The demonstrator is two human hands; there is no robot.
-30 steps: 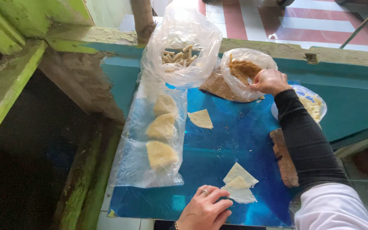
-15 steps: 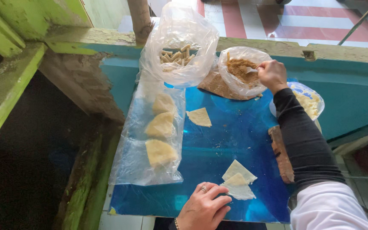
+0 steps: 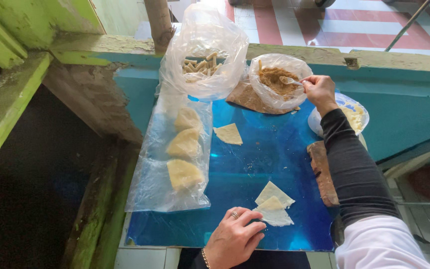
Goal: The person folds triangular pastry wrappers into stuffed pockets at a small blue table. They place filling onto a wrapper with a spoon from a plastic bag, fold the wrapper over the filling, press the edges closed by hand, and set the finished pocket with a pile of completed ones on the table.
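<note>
My right hand (image 3: 318, 89) holds a small spoon (image 3: 289, 80) and dips it into a clear bag of brown crumbly filling (image 3: 277, 82) at the far edge of the blue sheet (image 3: 260, 164). My left hand (image 3: 235, 238), with a ring on it, rests at the near edge, its fingertips pinning a small stack of pale triangular wrappers (image 3: 273, 203). A single triangular wrapper (image 3: 229, 133) lies alone in the middle of the sheet.
A long clear bag (image 3: 175, 159) on the left holds three folded pale pieces. Another clear bag (image 3: 202, 60) holds small rolled sticks. A white bowl (image 3: 352, 117) sits under my right forearm, a worn wooden block (image 3: 322, 172) beside it. Green beams stand left.
My right hand has lifted slightly within the filling bag with the spoon. My left hand stays on the wrappers. The view has shifted a little.
</note>
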